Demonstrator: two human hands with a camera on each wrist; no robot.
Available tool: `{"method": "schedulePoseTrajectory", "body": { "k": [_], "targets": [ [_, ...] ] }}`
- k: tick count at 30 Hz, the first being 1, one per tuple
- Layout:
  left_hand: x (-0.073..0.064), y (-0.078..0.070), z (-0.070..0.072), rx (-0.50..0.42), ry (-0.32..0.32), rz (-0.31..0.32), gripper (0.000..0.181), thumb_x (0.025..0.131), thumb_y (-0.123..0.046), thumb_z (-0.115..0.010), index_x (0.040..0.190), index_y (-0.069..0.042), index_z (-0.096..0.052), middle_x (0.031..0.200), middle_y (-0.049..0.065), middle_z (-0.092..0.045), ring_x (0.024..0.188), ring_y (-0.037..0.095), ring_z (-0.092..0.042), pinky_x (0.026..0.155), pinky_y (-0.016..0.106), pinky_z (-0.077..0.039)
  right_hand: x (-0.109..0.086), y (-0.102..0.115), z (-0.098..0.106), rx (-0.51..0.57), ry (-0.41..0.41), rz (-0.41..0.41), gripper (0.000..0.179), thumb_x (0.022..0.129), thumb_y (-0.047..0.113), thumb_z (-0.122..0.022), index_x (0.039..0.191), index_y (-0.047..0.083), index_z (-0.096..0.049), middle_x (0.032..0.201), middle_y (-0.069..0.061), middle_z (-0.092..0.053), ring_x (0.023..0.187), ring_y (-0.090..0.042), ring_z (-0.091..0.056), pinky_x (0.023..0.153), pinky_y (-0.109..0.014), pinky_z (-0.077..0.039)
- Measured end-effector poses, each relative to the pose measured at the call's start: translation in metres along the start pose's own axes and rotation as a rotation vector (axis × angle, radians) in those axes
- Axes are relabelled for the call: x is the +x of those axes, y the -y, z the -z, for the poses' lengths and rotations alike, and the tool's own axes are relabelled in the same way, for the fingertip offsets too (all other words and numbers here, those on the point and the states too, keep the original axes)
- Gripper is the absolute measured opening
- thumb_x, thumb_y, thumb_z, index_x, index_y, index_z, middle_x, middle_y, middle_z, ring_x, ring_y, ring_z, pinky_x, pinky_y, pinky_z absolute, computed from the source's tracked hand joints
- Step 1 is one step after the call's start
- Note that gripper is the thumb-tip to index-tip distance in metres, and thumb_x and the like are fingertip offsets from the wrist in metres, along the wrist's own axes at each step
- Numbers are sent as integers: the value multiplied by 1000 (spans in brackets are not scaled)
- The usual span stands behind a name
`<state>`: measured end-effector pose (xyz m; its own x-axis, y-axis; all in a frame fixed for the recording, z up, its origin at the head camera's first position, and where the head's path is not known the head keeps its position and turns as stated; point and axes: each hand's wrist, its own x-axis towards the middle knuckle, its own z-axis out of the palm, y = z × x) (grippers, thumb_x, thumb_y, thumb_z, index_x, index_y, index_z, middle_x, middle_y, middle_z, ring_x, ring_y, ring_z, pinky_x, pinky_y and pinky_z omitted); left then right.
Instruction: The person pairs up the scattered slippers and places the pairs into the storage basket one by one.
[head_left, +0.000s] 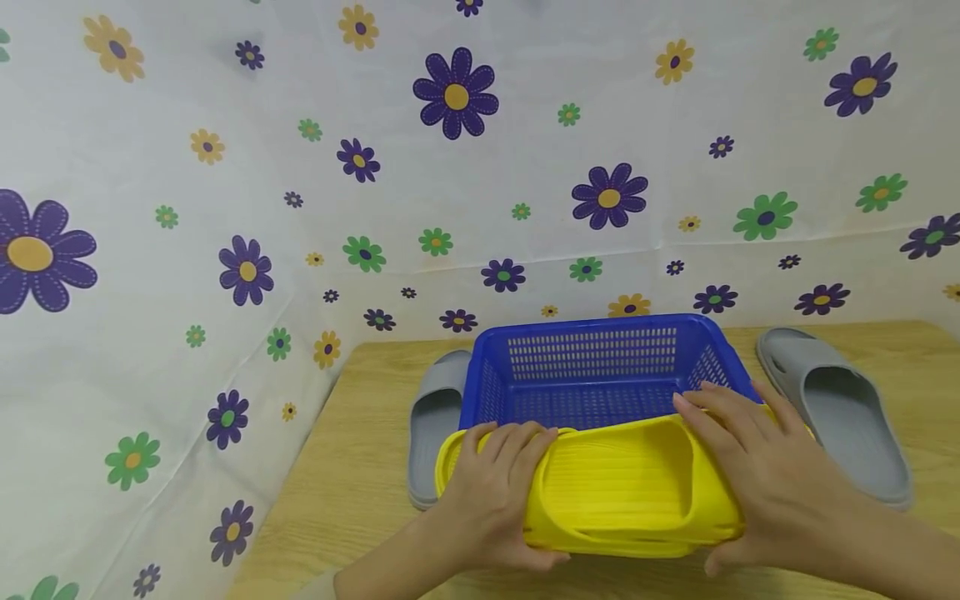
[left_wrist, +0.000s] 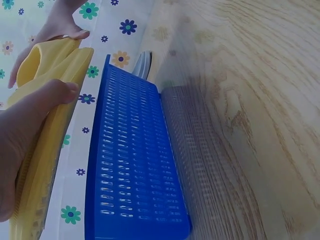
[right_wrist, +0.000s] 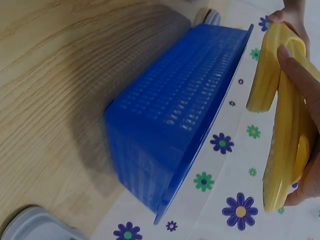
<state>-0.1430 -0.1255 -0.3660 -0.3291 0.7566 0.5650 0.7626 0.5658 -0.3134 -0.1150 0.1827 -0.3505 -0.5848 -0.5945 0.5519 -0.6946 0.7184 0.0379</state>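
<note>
The left hand (head_left: 487, 487) and right hand (head_left: 783, 479) are curling round the yellow slippers (head_left: 615, 475), holding them above the near side of the blue basket (head_left: 600, 327); a grip relaxing unevenly could be dropping one against the rim. Grey slippers (head_left: 851, 417) are flanking it on the wooden desk (head_left: 322, 500), floral sheeting (head_left: 450, 183) rising behind.

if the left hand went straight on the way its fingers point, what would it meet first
Past the yellow slippers that the left hand grips, the blue basket looks first in line. The hand appears higher than the basket, though, so it might pass over to the flowered cloth.
</note>
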Motion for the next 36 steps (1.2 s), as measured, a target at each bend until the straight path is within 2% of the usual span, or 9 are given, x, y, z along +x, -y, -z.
{"method": "schedulePoseTrajectory", "body": {
  "k": [3,5,7,11,18,23,30,33,36],
  "targets": [
    [1,0,0,-4,2,-7,109,58,-81,-56,129,1,-47,116,11,-57,99,24,-58,83,47,-47,-5,-5,3,9,-12,7,136,43,87,-63,144,2,-30,132,-18,-45,114,-32,-43,113,-46,-16],
    [1,-1,1,-4,8,-12,110,58,-81,-57,129,2,-46,116,11,-57,98,23,-58,83,46,-47,-7,-6,3,7,-27,19,124,54,86,-60,141,1,-35,127,-15,-50,109,-29,-47,101,-47,-30],
    [3,-1,1,-7,15,-16,110,57,-80,-58,129,2,-46,116,11,-57,98,23,-57,83,46,-47,-8,-7,3,1,-49,34,112,64,83,-53,138,0,-40,122,-12,-53,105,-26,-49,87,-44,-36],
    [6,-5,2,-2,36,-20,111,56,-81,-58,129,2,-46,115,11,-58,99,22,-57,83,45,-47,-10,-9,3,23,-79,57,100,73,78,-43,133,-2,-45,118,-12,-55,103,-25,-50,84,-44,-36],
    [11,-11,6,13,92,5,111,53,-81,-59,128,1,-49,114,10,-60,100,21,-57,83,43,-47,-8,-6,2,31,-82,77,105,61,72,-63,135,0,-44,119,-11,-55,101,-24,-50,83,-43,-35],
    [11,-13,5,18,117,13,111,54,-80,-59,129,1,-48,114,11,-60,101,22,-57,82,42,-46,-6,-4,0,56,-66,67,104,60,69,-66,136,1,-44,119,-10,-54,101,-22,-49,84,-41,-33],
    [9,-12,4,33,122,27,114,55,-82,-57,132,1,-46,119,12,-58,103,23,-56,86,44,-45,-2,-2,-5,73,-129,82,91,77,73,-42,132,0,-47,117,-12,-56,101,-25,-50,85,-42,-32],
    [10,-11,4,24,164,39,117,57,-84,-56,135,2,-44,123,12,-56,108,23,-55,89,44,-45,-2,-4,-7,76,-170,104,92,77,73,-41,130,-1,-48,115,-14,-57,99,-27,-50,84,-43,-31],
    [10,-10,5,13,192,43,120,58,-85,-55,138,3,-41,128,13,-55,114,24,-53,92,46,-45,-3,-5,-8,78,-163,94,94,76,75,-43,131,0,-48,117,-13,-56,100,-27,-50,85,-44,-32]
  ]
}}
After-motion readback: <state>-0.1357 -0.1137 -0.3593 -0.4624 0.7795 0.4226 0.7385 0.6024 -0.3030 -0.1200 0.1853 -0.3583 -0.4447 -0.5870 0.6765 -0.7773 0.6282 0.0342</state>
